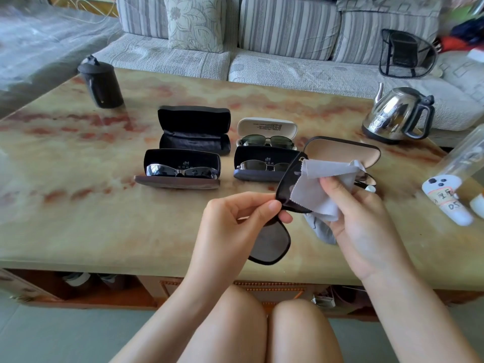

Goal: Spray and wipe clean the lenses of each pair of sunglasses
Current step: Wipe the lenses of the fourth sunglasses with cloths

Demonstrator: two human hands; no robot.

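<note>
The left hand [235, 218] pinches the black sunglasses [272, 242] at mid-frame, above the table [104, 218]. The right hand [366, 218] grips a grey cloth [322, 184] over the upper lens, partly hiding a tan-lined case [343, 150]. Other open cases [193, 121] and a kettle [398, 113] sit beyond.

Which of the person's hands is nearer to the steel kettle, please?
Right. The right hand, gripping the cloth, is in front of the steel kettle; the left hand, pinching the black sunglasses, is farther left.
</note>
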